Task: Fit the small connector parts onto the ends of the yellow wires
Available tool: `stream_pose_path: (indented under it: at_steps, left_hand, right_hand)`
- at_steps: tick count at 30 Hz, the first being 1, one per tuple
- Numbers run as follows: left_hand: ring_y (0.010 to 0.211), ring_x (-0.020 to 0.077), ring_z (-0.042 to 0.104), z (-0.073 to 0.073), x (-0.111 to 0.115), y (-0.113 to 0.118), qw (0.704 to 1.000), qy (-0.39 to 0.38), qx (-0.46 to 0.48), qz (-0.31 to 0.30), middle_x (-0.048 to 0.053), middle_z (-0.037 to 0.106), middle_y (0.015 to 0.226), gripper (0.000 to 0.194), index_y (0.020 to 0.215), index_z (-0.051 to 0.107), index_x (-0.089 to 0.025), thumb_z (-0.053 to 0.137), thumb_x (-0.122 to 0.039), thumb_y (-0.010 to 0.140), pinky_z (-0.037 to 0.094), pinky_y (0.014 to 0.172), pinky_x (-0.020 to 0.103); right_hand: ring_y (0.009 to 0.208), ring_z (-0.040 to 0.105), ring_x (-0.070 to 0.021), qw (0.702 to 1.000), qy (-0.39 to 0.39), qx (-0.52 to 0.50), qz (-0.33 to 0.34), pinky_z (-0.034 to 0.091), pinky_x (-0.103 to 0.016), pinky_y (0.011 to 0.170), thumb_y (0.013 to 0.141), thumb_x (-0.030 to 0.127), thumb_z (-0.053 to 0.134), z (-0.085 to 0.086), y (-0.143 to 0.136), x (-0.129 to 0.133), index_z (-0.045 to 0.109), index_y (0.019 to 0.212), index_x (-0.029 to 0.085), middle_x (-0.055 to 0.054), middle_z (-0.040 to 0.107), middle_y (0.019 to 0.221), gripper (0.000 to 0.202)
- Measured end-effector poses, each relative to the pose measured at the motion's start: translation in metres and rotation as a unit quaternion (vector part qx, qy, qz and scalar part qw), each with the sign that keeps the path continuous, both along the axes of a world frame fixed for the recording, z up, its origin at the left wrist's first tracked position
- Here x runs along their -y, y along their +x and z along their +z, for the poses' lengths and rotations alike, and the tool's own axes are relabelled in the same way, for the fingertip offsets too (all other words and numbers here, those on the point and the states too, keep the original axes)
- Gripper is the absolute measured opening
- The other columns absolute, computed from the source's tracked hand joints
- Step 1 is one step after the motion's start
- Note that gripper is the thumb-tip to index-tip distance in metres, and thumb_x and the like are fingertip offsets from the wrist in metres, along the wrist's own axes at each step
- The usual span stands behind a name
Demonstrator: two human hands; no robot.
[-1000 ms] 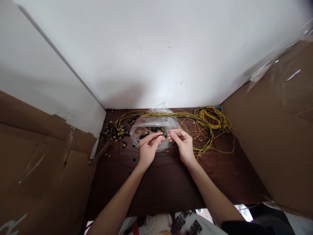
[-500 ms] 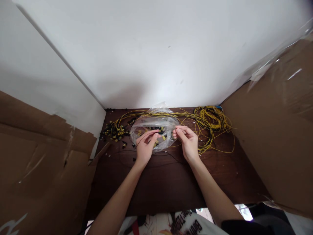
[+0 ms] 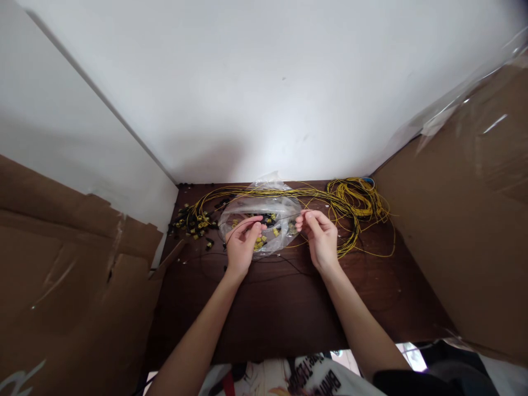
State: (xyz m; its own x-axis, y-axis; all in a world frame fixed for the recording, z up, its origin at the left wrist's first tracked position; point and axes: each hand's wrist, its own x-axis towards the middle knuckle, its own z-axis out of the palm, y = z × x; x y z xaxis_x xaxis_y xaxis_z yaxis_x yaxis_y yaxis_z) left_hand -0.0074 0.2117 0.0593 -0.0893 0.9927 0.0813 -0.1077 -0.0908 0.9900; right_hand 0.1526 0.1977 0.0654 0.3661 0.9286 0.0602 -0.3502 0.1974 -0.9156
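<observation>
A wire (image 3: 287,216) runs above the bag (image 3: 258,208), which lies on the table (image 3: 284,313) left of the coiled cables (image 3: 358,201).

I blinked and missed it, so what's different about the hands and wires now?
The bare left hand has moved left and the bare right hand right, leaving a wider gap. More of the thin dark wire shows, running between their fingertips. Neither hand visibly let go of it. The crumpled clear plastic bag and the looped bundle of thin yellow wires stayed put.
</observation>
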Motion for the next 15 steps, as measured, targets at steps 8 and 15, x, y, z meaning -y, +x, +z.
stream_pose_path:
  at_steps: [8, 15]
  left_hand:
    - [0.071, 0.0143, 0.066, 0.0025, 0.0017, -0.0006, 1.0, -0.009, 0.02, -0.002, 0.004, 0.069, 0.074, 0.017, 0.087, 0.068, -0.015, 0.064, -0.027, 0.075, 0.052, 0.061, 0.021]
    - [0.071, 0.0141, 0.066, -0.0001, 0.0013, 0.0002, 1.0, 0.002, 0.009, -0.014, 0.005, 0.07, 0.078, 0.017, 0.087, 0.068, -0.015, 0.064, -0.026, 0.075, 0.05, 0.06, 0.021]
  right_hand:
    - [0.065, 0.06, -0.0133, 0.999, -0.019, 0.04, 0.027, 0.048, -0.027, 0.062, 0.075, 0.029, 0.066, -0.0002, -0.001, 0.0016, 0.067, 0.086, 0.019, -0.003, 0.067, 0.076, 0.015]
    - [0.068, 0.065, -0.0154, 0.992, -0.03, 0.081, 0.092, 0.052, -0.029, 0.065, 0.071, 0.03, 0.07, -0.0013, -0.0058, 0.0029, 0.07, 0.089, 0.021, -0.002, 0.07, 0.076, 0.02]
